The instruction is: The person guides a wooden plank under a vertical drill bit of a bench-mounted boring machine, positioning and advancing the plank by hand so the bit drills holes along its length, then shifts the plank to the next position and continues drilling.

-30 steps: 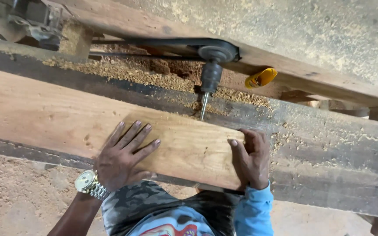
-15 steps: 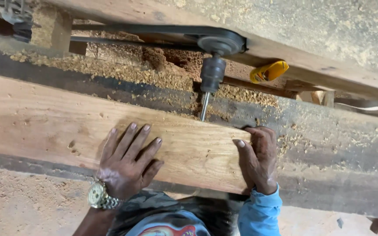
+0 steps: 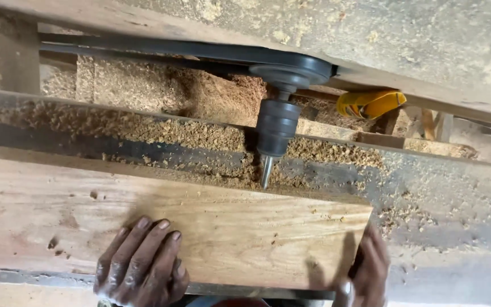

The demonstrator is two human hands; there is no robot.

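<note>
Plank edge touching drill bit, left hand fingers flat, right hand gripping end.

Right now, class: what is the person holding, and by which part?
The wooden plank: left hand flat on its top face, right hand around its end.

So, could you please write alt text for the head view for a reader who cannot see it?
Two bare hands press a wooden plank against a belt-driven drill bit: left hand flat on top, right hand at its end. Sawdust covers the bench.

no packages, labels, signs, screens
</note>
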